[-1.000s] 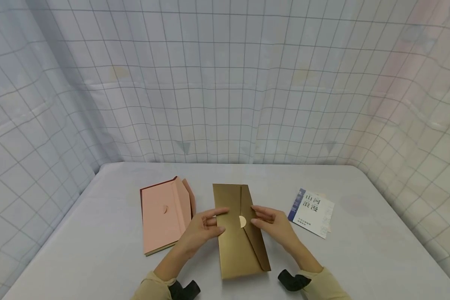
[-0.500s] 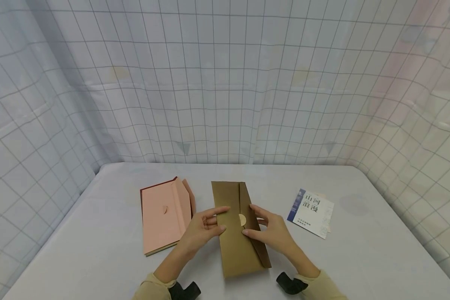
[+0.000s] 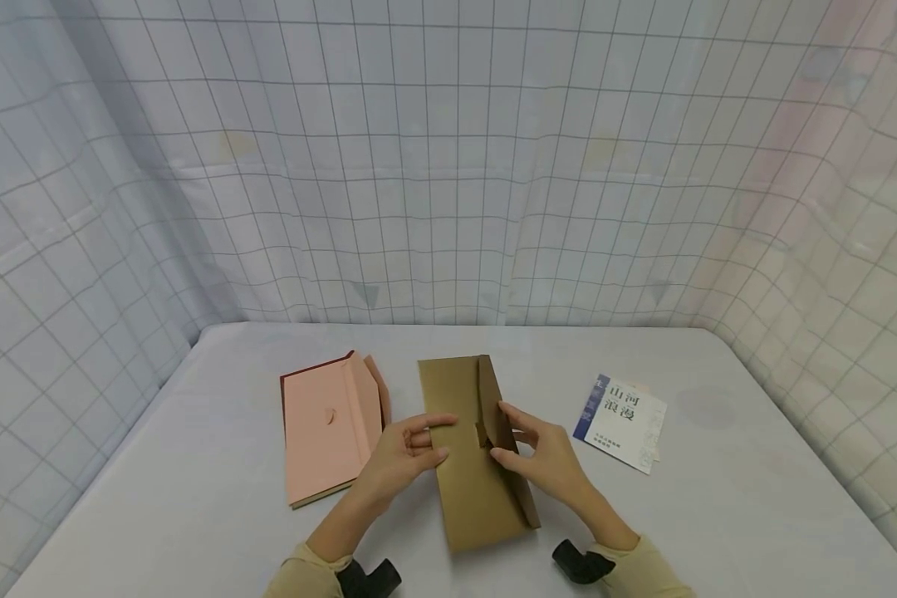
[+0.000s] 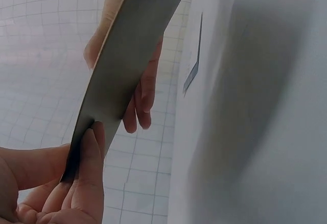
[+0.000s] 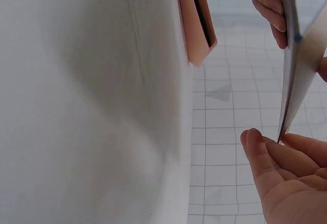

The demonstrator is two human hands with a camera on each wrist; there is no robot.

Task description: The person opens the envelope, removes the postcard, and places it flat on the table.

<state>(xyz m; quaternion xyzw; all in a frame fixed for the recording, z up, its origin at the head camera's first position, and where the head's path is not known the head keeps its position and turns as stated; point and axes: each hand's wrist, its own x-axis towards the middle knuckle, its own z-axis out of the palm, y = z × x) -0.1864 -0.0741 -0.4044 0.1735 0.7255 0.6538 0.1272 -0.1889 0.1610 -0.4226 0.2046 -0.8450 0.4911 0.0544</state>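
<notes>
A long gold envelope (image 3: 478, 507) is held up off the table between both hands, close in front of the person. My left hand (image 3: 398, 457) pinches its left edge, thumb on the near face and fingers behind, as the left wrist view shows on the envelope's back (image 4: 122, 55). On the right side my right hand (image 3: 546, 461) pinches the flap edge, thumb near the middle. The flap (image 3: 498, 415) is raised a little, with its rounded tab (image 3: 482, 435) tilted up. In the right wrist view the flap (image 5: 309, 55) stands at an angle from the envelope body.
Left of the envelope lies a pink notebook (image 3: 317, 453) with a folded closing flap. A white booklet (image 3: 624, 428) with a blue spine strip lies on the right, over another paper. A gridded curtain (image 3: 448, 183) surrounds the white table (image 3: 172, 498).
The right thumb has moved left over the flap. The flap and tab have lifted from nearly flat, and the envelope has tilted slightly. The left hand has stayed in place.
</notes>
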